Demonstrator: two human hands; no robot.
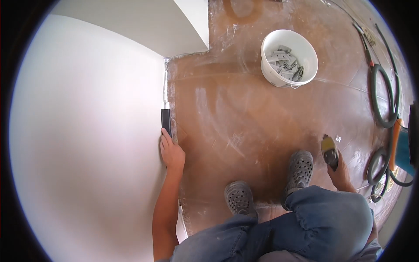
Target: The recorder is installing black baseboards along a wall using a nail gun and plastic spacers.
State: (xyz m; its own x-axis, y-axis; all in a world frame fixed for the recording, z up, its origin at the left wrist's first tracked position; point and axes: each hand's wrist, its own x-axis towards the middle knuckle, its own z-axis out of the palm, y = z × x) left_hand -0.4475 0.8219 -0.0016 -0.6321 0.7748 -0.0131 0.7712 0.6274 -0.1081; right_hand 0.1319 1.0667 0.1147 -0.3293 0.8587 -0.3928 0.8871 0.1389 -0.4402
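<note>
My left hand [173, 150] is at the foot of the white wall [87, 131], its fingers on a narrow black bar [165, 120] with a silver upper end, lying along the wall's base. Beyond the bar, a thin whitish strip runs in the joint up to the corner. My right hand [338, 174] grips a yellow-and-black hand tool [329, 150] low over the brown floor [235, 122], to the right of my grey clogs. The exact kind of tool cannot be made out.
A white bucket [269, 74] holding several grey flat pieces stands ahead on the floor. A wall corner [194, 26] juts out at the upper left. Dark hoses [376, 100] lie looped along the right, near a teal-and-orange object [403, 148]. My knees fill the lower edge.
</note>
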